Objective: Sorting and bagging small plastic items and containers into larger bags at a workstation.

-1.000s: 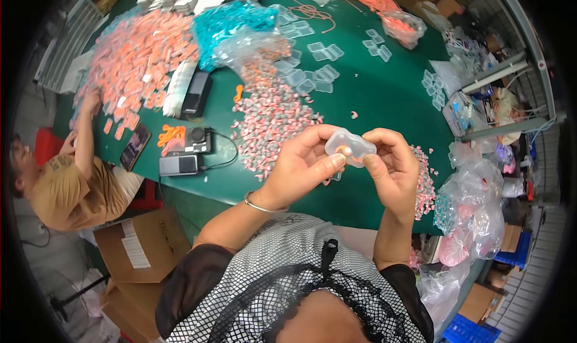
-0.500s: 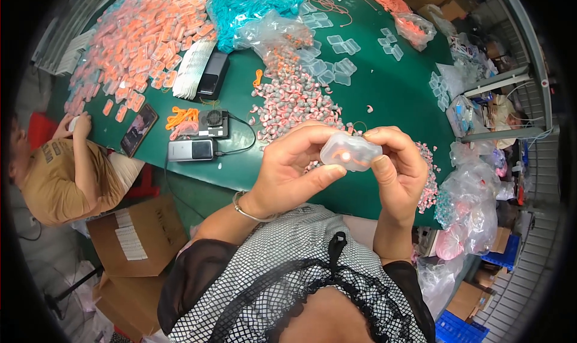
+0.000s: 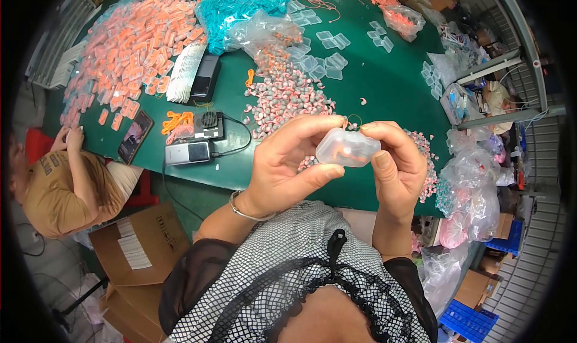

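Observation:
A small frosted clear plastic case (image 3: 347, 149) hangs in the air above the table's front edge, with something orange showing through its wall. My left hand (image 3: 287, 158) grips its left end between thumb and fingers, and my right hand (image 3: 398, 162) pinches the right end the same way. The case looks closed. A thin loop of string (image 3: 354, 119) shows just beyond it. Behind my hands lies a pile of small grey-and-pink pieces (image 3: 285, 102); more such pieces (image 3: 428, 162) lie to the right of my right hand.
On the green table (image 3: 384, 78) are several empty clear cases (image 3: 327, 65), teal cord (image 3: 240, 12) and a heap of orange-filled cases (image 3: 132, 48). A power bank (image 3: 188, 152), a phone (image 3: 136, 137) and orange cord (image 3: 178, 122) lie left. Another person (image 3: 72, 186) sits far left. Cardboard boxes (image 3: 141, 247) stand below.
The case has tilted a little between my fingers, and both hands keep hold of it. The table and its things sit slightly farther left in the picture.

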Tool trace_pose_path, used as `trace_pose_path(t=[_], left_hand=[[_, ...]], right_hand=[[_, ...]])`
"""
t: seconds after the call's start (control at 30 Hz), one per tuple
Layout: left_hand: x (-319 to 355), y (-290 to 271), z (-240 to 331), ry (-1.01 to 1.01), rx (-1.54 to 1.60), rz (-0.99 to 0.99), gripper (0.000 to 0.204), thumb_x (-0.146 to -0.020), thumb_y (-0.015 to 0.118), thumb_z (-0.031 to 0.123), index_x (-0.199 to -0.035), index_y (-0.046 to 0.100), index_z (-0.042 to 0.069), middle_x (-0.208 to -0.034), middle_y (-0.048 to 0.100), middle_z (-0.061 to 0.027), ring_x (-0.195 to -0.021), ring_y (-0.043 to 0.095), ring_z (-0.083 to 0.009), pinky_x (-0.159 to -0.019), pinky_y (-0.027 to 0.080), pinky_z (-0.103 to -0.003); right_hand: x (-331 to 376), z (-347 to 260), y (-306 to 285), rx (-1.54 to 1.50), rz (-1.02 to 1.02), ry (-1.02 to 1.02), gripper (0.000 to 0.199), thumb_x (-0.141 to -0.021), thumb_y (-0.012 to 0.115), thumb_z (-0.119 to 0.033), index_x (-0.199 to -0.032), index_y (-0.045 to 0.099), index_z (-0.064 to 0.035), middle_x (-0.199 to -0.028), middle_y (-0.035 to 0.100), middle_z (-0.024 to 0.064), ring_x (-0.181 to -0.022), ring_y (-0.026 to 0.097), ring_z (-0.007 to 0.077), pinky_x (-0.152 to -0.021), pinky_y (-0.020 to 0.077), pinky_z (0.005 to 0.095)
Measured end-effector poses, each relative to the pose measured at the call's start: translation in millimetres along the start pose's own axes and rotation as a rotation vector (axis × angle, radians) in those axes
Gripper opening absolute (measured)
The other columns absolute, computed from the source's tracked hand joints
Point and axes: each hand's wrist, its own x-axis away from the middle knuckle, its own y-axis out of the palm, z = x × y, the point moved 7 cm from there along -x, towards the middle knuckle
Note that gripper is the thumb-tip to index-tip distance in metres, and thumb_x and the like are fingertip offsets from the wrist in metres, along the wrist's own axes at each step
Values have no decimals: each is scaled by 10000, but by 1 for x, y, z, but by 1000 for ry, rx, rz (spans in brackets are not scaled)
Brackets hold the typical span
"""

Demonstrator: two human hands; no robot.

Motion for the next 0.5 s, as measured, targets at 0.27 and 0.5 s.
trace_pose_path(t=[0.27,0.5], left_hand=[[-1,1,5,77,-136,-68,511,-726,685,4,-1188,472,-33,-1101,495,-116,-995,526,-182,-821,461,-296],[-7,-3,-2,183,2,-133,512,-715,699,20,-1175,478,-18,-1127,474,-119,-1040,491,-197,-878,421,-327]], right_hand=[[0,-3,-2,48,-6,-54,249,-861,555,-113,-1043,562,58,-979,552,120,-841,547,145,-708,457,243],[1,2,5,15,-41,11,267,-863,553,-113,-1066,546,60,-1022,515,122,-881,544,152,-731,457,247]])
